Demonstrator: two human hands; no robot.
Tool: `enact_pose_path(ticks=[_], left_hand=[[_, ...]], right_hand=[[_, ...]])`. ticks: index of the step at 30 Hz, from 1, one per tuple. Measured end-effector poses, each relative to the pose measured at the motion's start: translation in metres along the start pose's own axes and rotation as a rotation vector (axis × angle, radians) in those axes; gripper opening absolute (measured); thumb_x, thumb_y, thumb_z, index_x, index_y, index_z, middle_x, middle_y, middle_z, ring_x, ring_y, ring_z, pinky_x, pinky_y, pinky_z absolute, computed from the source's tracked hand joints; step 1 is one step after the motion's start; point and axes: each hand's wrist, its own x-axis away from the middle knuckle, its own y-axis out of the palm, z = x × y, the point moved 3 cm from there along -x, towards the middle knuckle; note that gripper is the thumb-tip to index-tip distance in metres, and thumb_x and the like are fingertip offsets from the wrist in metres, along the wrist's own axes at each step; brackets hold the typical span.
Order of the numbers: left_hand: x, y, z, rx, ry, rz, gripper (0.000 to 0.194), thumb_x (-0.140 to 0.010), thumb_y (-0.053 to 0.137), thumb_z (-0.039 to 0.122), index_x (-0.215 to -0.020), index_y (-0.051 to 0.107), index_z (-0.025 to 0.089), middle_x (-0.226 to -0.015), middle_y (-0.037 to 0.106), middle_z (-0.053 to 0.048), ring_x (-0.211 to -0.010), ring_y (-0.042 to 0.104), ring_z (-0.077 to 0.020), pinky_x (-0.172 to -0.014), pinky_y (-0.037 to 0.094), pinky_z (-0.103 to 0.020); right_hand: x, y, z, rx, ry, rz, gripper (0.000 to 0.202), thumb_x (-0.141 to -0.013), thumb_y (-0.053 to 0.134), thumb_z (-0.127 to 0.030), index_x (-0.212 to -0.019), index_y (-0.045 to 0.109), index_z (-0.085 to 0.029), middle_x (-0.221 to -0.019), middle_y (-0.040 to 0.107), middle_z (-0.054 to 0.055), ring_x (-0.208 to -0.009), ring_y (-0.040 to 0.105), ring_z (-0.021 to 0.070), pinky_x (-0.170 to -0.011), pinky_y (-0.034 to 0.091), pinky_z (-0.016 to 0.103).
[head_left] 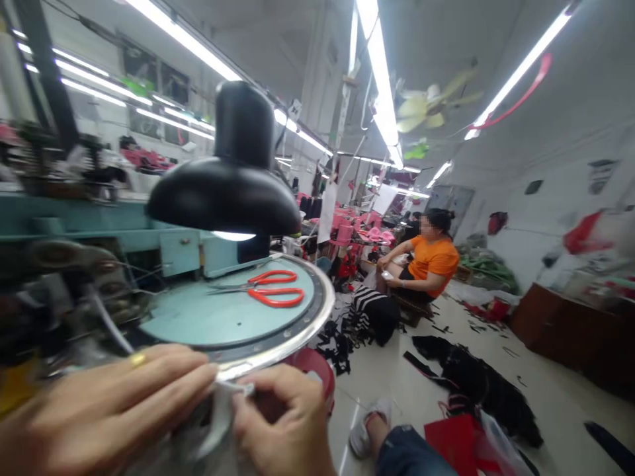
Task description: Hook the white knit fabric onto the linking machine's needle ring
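Note:
A strip of white fabric (pixel 218 420) hangs at the near edge of a round metal ring (pixel 325 297). My right hand (pixel 288 420) pinches the strip's upper end between thumb and index finger. Beside it, my left hand (pixel 124 403), with a ring on one finger, has its fingers pressed together, and their tips touch the fabric by the ring's rim. Scissors with red handles (pixel 275 289) lie on the pale green disc (pixel 198 317) inside the ring. Over the disc hangs a black lamp (pixel 225 192), lit underneath.
Machine parts (pixel 94 271) stand at the left. A red stool (pixel 317 370) is beyond my right hand. A person in an orange shirt (pixel 434 264) sits farther back. Black fabric (pixel 486 383), dark scraps and a red bag (pixel 454 439) lie on the floor.

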Motion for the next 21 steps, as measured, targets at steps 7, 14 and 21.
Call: enact_pose_path(ticks=[7, 14, 21], left_hand=[[0.005, -0.047, 0.002, 0.249, 0.095, -0.152, 0.016, -0.094, 0.056, 0.017, -0.096, 0.072, 0.014, -0.088, 0.072, -0.007, -0.079, 0.068, -0.0146, -0.068, 0.056, -0.022], [0.009, -0.044, 0.006, 0.103, 0.290, -0.165, 0.017, -0.094, 0.052, 0.012, -0.103, 0.066, 0.008, -0.091, 0.072, -0.012, -0.085, 0.069, -0.0197, -0.071, 0.059, -0.029], [0.004, -0.044, 0.010, 0.033, 0.322, -0.145, 0.019, -0.096, 0.048, 0.015, -0.100, 0.066, 0.010, -0.094, 0.073, -0.012, -0.083, 0.071, -0.0183, -0.073, 0.060, -0.028]], right_hand=[[0.007, -0.007, -0.001, 0.051, -0.006, -0.125, 0.011, -0.081, 0.071, -0.029, -0.086, 0.078, -0.022, -0.069, 0.075, 0.002, -0.064, 0.071, 0.0172, -0.060, 0.058, 0.021], [0.010, -0.012, -0.017, 0.186, -0.197, 0.090, 0.007, -0.081, 0.071, -0.026, -0.081, 0.078, -0.022, -0.064, 0.073, -0.003, -0.052, 0.066, 0.0102, -0.053, 0.053, 0.014], [0.009, -0.016, -0.018, 0.281, -0.276, 0.093, 0.006, -0.081, 0.072, -0.024, -0.083, 0.076, -0.021, -0.068, 0.074, -0.003, -0.055, 0.066, 0.0104, -0.055, 0.054, 0.015]])
